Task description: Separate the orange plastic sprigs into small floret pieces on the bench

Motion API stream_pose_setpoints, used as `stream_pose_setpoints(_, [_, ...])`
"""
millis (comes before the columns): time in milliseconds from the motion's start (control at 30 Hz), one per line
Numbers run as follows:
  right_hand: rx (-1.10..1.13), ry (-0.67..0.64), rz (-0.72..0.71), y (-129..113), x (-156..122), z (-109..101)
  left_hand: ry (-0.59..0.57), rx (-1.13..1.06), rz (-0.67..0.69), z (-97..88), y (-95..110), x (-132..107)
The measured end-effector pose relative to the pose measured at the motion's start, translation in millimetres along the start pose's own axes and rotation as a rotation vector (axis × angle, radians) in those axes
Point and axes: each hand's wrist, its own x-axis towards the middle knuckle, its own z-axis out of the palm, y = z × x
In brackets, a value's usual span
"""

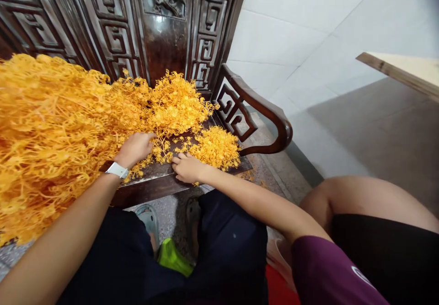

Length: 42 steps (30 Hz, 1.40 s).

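Observation:
A big heap of orange plastic flower sprigs (65, 126) covers the left of a dark wooden bench seat (151, 171). My left hand (135, 149), with a watch on its wrist, is at the heap's right edge. Its fingers are curled with the index finger reaching forward; what lies under them is hidden. A few loose sprigs (162, 148) lie between my hands. Nearer the seat's front edge, my right hand (187, 168) has bent, slightly parted fingers touching small sprigs. Just beyond it rests a smaller orange bunch (217, 147), apart from another bunch (178, 106) farther back.
The carved backrest (166, 44) rises behind the heap, and a curved armrest (267, 113) bounds the right end. A person's bare knee (356, 197) is close on my right. A board edge (398, 72) juts in at upper right. Something bright green (174, 257) is between my legs.

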Motion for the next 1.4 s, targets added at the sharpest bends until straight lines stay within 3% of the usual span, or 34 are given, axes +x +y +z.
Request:
stream_pose_setpoints(300, [0.044,-0.051,0.039,16,-9,-6,-0.019,-0.022,0.01,5.3,-3,4])
stream_pose_setpoints(600, [-0.021,0.166,0.098,6,1,-4,-0.027,0.008,0.002,5.2,0,4])
stream_pose_setpoints(867, [-0.002,0.051,0.099,19,14,4,-0.017,0.041,0.012,7.9,-3,6])
stream_pose_setpoints(1000, [0.017,0.082,0.112,25,11,-2,-0.015,0.047,0.019,8.9,-4,7])
stream_pose_setpoints(1133, [0.029,0.195,0.085,22,10,-4,-0.009,0.048,0.02,10.2,-2,8])
stream_pose_setpoints(1300, [0.018,0.09,0.074,17,17,4,-0.007,0.063,0.024,12.4,-2,6])
stream_pose_setpoints(1400, [0.024,0.087,0.069,18,20,8,0.063,0.129,0.057,13.7,2,3])
